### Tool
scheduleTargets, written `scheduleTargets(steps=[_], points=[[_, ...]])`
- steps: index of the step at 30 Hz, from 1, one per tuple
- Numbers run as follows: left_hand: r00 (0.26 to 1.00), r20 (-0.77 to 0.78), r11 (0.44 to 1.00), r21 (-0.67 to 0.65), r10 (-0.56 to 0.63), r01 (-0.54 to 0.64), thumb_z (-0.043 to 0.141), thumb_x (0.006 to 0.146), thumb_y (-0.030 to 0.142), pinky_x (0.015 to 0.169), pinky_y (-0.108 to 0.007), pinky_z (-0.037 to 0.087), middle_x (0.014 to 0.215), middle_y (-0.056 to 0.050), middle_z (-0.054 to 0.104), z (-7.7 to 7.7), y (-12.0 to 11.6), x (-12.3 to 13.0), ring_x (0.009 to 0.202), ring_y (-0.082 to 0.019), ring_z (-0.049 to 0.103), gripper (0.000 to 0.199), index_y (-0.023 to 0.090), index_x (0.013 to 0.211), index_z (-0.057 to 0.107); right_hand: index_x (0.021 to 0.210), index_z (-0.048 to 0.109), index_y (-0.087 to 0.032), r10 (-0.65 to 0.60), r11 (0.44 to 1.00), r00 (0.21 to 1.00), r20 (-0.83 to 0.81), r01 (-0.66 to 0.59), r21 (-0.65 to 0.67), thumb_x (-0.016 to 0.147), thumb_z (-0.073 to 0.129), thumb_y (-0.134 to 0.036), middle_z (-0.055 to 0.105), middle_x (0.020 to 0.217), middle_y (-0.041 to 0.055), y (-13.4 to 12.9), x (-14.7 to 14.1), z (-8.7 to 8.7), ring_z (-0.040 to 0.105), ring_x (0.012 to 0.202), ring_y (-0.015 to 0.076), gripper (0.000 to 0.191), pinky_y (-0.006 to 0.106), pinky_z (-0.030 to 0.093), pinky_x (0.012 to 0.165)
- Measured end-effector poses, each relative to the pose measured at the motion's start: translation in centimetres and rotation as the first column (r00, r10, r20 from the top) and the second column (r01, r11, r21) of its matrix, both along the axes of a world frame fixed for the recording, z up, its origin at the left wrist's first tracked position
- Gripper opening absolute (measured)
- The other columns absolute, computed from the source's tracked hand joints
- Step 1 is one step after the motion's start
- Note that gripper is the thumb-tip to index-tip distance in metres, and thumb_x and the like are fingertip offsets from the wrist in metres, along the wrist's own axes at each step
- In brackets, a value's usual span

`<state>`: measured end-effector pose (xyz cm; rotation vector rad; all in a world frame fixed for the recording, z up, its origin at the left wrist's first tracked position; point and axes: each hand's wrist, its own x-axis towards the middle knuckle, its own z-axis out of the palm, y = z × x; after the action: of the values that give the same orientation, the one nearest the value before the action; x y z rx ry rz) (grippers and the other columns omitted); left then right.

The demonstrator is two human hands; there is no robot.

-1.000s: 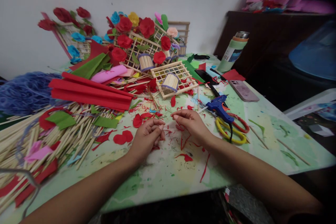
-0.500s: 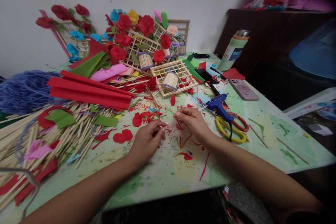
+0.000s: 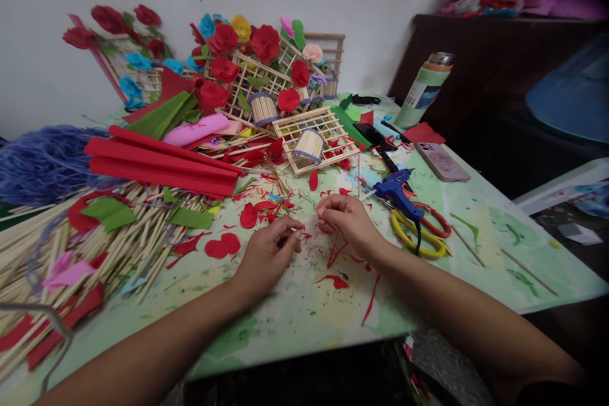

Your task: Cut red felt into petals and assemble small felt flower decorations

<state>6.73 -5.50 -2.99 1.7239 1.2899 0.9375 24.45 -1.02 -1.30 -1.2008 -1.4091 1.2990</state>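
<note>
My left hand (image 3: 272,257) is over the middle of the table, thumb and fingers curled together in a pinch; whatever it may hold is too small to make out. Just to its right, my right hand (image 3: 349,221) has its thumb and fingertips closed on a thin green stem (image 3: 311,203). Below that hand a bent red strip (image 3: 335,250) lies on the tablecloth. Red paper petals (image 3: 222,245) are left of my left hand, and a blue glue gun (image 3: 397,193) rests to the right of my right hand.
Wooden lattice frames (image 3: 316,139) with paper flowers stand at the back. Red paper (image 3: 162,165), sticks (image 3: 137,228) and purple strands (image 3: 47,162) lie left. At the right are a bottle (image 3: 424,92), a phone (image 3: 442,162), and yellow-handled scissors (image 3: 419,244).
Both hands have stayed almost in place, each shifting very slightly to the right. The grips look the same.
</note>
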Motion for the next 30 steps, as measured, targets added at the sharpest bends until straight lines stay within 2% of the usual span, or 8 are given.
scheduleTargets(steps=[6,11,24,30], points=[[1.0,0.012,1.0,-0.024,0.007,-0.007,0.047,0.085,0.027,0.051,-0.022,0.044,0.063,0.0,0.061,0.08,-0.01,0.11,0.053,-0.011,0.056,0.019,0.017,0.097,0.059,0.06,0.057,-0.018,0.015,1.0,0.999,-0.043,-0.016,-0.017,0.061,0.057,-0.027,0.05,0.055,-0.0026,-0.07,-0.02,0.02,0.041,0.053,0.0105,0.01,0.026,0.03,0.053],[0.998,0.061,0.997,-0.067,0.026,-0.022,0.049,0.084,0.027,0.049,-0.021,0.044,0.061,0.001,0.06,0.34,-0.01,0.26,0.051,-0.01,0.055,0.017,0.017,0.095,0.059,0.064,0.061,-0.018,-0.014,1.0,0.993,-0.116,0.012,-0.014,0.064,0.058,-0.033,0.054,0.064,-0.0005,-0.06,0.01,0.19,0.046,0.062,0.0128,0.015,0.027,0.033,0.058],[0.978,0.196,0.979,-0.2,0.077,-0.037,0.054,0.08,0.027,0.045,-0.019,0.04,0.058,0.001,0.058,0.41,0.35,0.42,0.05,-0.009,0.052,0.016,0.016,0.091,0.058,0.066,0.065,-0.017,-0.011,0.987,1.0,0.01,0.01,0.163,0.081,0.052,-0.043,0.059,0.07,0.0017,-0.15,0.2,0.31,0.051,0.071,0.0148,0.033,0.029,0.037,0.071],[0.932,0.339,0.936,-0.353,0.131,-0.003,0.058,0.079,0.027,0.037,-0.016,0.029,0.054,0.003,0.057,0.66,0.46,0.64,0.038,-0.004,0.038,0.017,0.015,0.09,0.057,0.065,0.067,-0.018,-0.053,0.977,0.998,0.022,0.047,0.206,0.085,0.049,-0.047,0.062,0.074,0.0029,-0.14,0.15,-0.01,0.056,0.076,0.0163,0.039,0.031,0.039,0.077]])
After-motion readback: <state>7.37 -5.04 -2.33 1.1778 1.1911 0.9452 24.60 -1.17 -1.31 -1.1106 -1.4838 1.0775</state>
